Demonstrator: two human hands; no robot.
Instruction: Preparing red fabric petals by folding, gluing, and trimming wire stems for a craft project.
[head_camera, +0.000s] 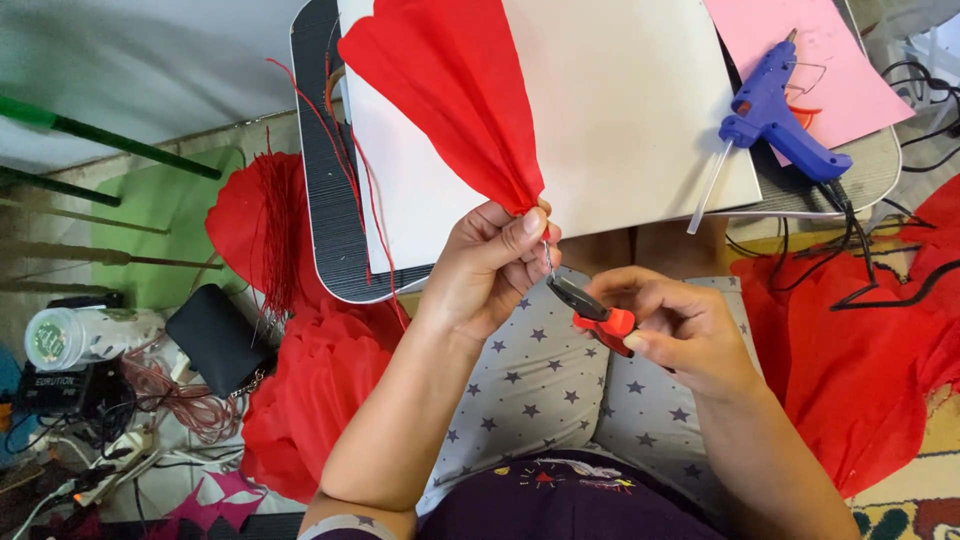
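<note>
Your left hand (490, 265) pinches the gathered point of the red paper fan (450, 90), which spreads up over the white board (620, 110) on the small desk (325, 200). Your right hand (680, 335) is closed on red-handled pliers (592, 310), their tips on a thin wire (548, 258) just below the pinch. A blue glue gun (775, 120) lies well apart near the desk's right edge; your lap below is open.

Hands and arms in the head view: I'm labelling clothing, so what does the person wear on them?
Both forearms are bare, with no gloves, rings or watch visible on the left hand or right hand. Only a pale patterned sleeve edge shows at the left upper arm.
</note>
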